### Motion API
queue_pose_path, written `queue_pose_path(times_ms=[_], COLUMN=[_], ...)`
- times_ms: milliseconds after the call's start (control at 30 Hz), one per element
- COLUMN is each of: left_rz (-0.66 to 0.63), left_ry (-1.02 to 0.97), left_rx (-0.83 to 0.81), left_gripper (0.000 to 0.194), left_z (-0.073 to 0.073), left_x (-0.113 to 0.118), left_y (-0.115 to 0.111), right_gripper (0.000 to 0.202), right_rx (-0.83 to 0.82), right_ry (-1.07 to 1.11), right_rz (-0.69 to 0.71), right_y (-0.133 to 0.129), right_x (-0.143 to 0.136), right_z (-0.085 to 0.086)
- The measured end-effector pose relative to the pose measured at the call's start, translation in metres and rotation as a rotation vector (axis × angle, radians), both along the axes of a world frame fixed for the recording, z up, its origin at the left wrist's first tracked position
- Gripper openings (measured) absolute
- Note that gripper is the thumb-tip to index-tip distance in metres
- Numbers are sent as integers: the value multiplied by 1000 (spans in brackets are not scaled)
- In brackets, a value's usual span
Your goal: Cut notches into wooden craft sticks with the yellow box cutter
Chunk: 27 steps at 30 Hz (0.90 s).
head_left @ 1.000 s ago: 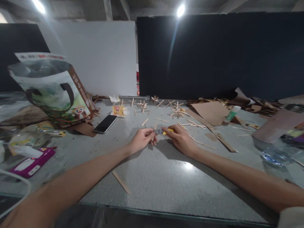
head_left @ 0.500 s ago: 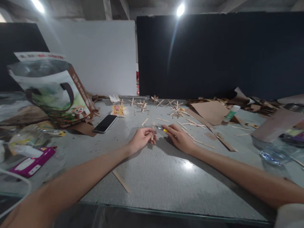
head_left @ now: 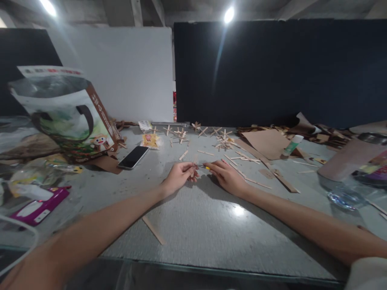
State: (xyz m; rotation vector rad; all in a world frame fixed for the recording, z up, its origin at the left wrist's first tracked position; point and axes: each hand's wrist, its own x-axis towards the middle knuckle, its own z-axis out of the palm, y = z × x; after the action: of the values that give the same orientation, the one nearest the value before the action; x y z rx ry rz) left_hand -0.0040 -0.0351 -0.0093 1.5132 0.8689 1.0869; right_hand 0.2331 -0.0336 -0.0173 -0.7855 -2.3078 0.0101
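My left hand (head_left: 179,176) pinches a small wooden craft stick (head_left: 196,158), whose tip points up above the fingers. From the right, my right hand (head_left: 229,176) is closed around a small utility knife (head_left: 207,167) with a yellow part and a thin blade. The blade reaches the stick at my left fingertips; whether it cuts in is too small to tell. Loose craft sticks (head_left: 235,160) lie just beyond my right hand, and several sticks crossed into star shapes (head_left: 181,135) stand farther back. One single stick (head_left: 153,230) rests near the front edge.
On the left are a phone (head_left: 133,157), a tall printed bag (head_left: 69,125) and a purple device (head_left: 45,206). Cardboard (head_left: 266,143), a glue stick (head_left: 292,146), a pinkish cylinder (head_left: 340,159) and clear plastic (head_left: 346,198) lie to the right. Dark and white panels rise behind.
My right hand has moved slightly left, bringing the knife blade against the stick at my left fingertips. The stick shows less above my left fingers than before.
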Motion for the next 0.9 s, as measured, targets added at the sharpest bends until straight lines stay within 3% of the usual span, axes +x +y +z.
queue_pose_path(times_ms=[433, 667, 800, 900], left_rz=[9, 85, 161, 219], left_ry=[39, 115, 328, 545], left_rx=[19, 116, 205, 348], left_gripper=[40, 37, 25, 15], left_z=[-1, -4, -2, 4], left_x=[-1, 2, 1, -3], left_y=[0, -3, -5, -5], right_gripper=[48, 44, 40, 37], right_rx=[85, 23, -20, -83], right_ry=[6, -68, -253, -342], right_rz=[-14, -76, -84, -174], right_y=[3, -2, -16, -30], right_x=[1, 6, 15, 17], right_z=[-2, 1, 10, 16])
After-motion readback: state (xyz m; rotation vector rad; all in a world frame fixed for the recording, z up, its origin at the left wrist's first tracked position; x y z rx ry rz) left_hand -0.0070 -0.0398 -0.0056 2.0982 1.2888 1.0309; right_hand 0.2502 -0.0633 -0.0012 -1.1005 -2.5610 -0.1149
